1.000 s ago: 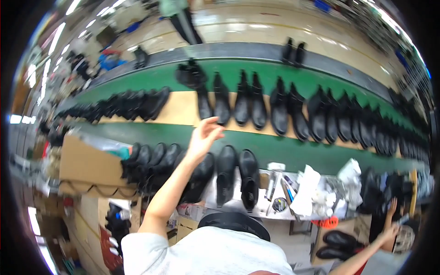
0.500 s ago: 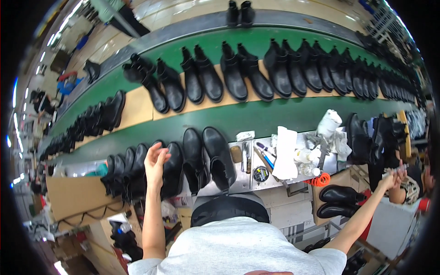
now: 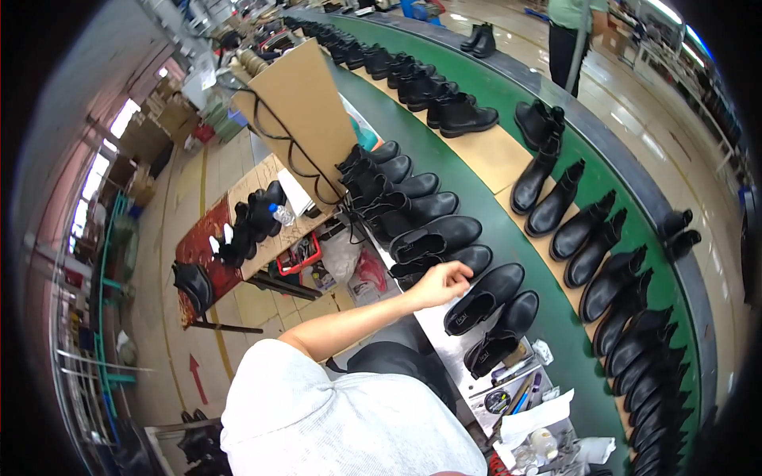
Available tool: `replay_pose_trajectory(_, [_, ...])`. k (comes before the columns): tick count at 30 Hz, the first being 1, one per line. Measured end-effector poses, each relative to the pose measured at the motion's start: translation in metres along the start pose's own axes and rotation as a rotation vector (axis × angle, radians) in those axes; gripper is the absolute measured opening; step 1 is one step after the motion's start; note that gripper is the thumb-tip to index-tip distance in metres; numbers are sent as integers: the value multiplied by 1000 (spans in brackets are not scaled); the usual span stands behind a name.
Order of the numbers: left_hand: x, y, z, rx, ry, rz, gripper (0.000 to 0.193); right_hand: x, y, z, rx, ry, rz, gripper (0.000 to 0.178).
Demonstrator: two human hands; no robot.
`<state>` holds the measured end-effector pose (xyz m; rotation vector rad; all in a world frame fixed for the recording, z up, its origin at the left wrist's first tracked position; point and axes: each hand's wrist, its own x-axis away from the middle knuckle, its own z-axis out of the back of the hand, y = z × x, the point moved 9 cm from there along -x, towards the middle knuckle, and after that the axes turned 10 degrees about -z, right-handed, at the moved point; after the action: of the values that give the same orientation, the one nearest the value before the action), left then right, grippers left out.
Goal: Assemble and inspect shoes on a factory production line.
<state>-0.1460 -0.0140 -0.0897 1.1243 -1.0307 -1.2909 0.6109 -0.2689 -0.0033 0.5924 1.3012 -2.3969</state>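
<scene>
My left hand [image 3: 442, 284] hovers over the row of black ankle boots along the near edge of the workbench. Its fingers are loosely bent and apart, with nothing visible in them. Just beyond the fingertips is the toe of a black boot [image 3: 478, 259], partly covered by the hand; whether they touch I cannot tell. On the other side of the hand a pair lies with toes pointing away: one boot [image 3: 494, 292] beside the hand and its mate [image 3: 508, 329] farther right. Another boot [image 3: 448, 236] rests on the left. My right hand is out of view.
A green conveyor [image 3: 556, 317] carries pairs of black boots on tan boards. Near the lower right lie a white sheet [image 3: 533, 416], pens [image 3: 521, 397] and a round tin [image 3: 498, 401]. A cardboard panel [image 3: 305, 111] stands beyond the boot row; a red-topped table [image 3: 213, 230] holds dark shoes.
My view has swung to the left, bringing the side table and aisle in. My left hand has lowered toward the boot row. My right hand, earlier extended far right, has left the picture.
</scene>
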Motion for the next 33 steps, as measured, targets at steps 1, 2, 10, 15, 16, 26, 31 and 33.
replay_pose_trajectory(1, [5, -12, 7, 22, 4, 17, 24, 25, -36, -37, 1, -120, 24, 57])
replay_pose_trajectory(2, [13, -22, 14, 40, 5, 32, 24, 55, -77, -59, -12, -113, 58, 57])
replay_pose_trajectory(10, [102, -67, 94, 131, 86, 83, 19, 424, -398, -85, -680, -966, 706, 41])
replay_pose_trajectory(15, [192, -130, 198, 218, 242, 196, 19, 688, -480, 8, -753, -1701, 976, 22])
replay_pose_trajectory(16, [211, -150, 226, 240, 331, 270, 18, 742, -490, 28, -753, -1828, 1021, 24])
replay_pose_trajectory(26, [373, -177, 467, 168, 982, 311, 16, 1107, -656, -31, -834, -1429, 1120, 18])
replay_pose_trajectory(31, [414, -184, 466, 358, 1176, 304, 16, 1165, -644, -54, -447, -1624, 1257, 17])
replay_pose_trajectory(33, [410, -192, 457, 426, 1131, 336, 16, 1162, -642, -52, -472, -1652, 1181, 14])
